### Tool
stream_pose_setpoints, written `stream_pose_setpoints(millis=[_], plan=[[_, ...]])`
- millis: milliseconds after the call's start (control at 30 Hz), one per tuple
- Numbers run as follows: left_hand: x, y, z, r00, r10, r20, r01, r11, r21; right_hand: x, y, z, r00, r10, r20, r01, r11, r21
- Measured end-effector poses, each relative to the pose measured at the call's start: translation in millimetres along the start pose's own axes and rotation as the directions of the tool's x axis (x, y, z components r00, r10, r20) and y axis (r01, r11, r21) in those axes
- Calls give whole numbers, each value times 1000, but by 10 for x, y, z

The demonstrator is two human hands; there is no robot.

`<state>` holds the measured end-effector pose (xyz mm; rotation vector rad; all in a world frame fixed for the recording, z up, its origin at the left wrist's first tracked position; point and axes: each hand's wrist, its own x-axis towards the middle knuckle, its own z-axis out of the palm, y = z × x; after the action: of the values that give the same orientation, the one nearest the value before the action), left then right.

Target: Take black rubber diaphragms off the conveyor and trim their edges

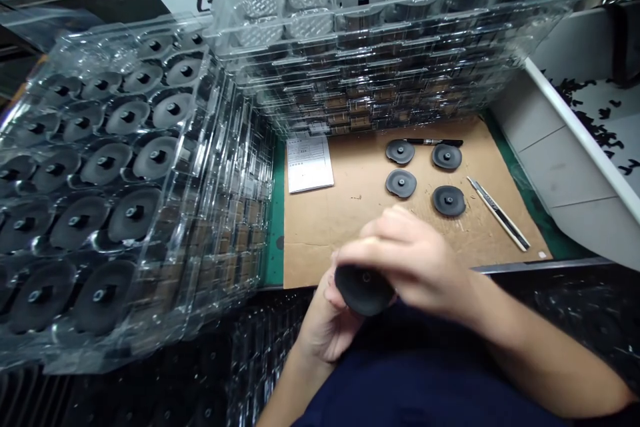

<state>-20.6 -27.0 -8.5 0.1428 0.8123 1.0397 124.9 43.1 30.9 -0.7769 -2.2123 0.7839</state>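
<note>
Both my hands meet low in the middle, over my lap. A black round rubber disc (363, 290) sits between them. My left hand (327, 323) cups it from below with its fingers curled. My right hand (407, 260) lies over the top, fingers closed on the disc's rim. Several more black discs (401, 183) with a small centre hub lie on the brown cardboard mat (325, 227) just beyond my hands.
A tall stack of clear plastic trays (125, 167) filled with black discs stands at the left. Another stack of trays (390, 33) rises at the back. A paper sheet (309, 162), a black pen (434, 142) and a thin tool (498, 212) lie on the mat. A white bin (580, 120) is at the right.
</note>
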Motion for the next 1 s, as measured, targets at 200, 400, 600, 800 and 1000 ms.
stream_pose_setpoints(millis=[200, 400, 600, 800, 1000], plan=[[-13, 91, -105, 980, -65, 188, 82, 993, -86, -277, 447, -18, 850, 527, -27, -526, 850, 22], [5, 74, -130, 980, -50, 191, 74, 990, -122, -656, 523, 258, 817, 537, 210, -569, 809, 148], [12, 75, -94, 982, -45, 185, 66, 992, -111, -676, 466, 331, 816, 522, 248, -572, 793, 209], [-12, 72, -90, 978, -57, 199, 83, 989, -126, -674, 504, 314, 821, 530, 211, -568, 796, 208], [2, 59, -51, 973, -43, 228, 68, 993, -101, -501, 215, 45, 801, 574, -174, -564, 819, 107]])
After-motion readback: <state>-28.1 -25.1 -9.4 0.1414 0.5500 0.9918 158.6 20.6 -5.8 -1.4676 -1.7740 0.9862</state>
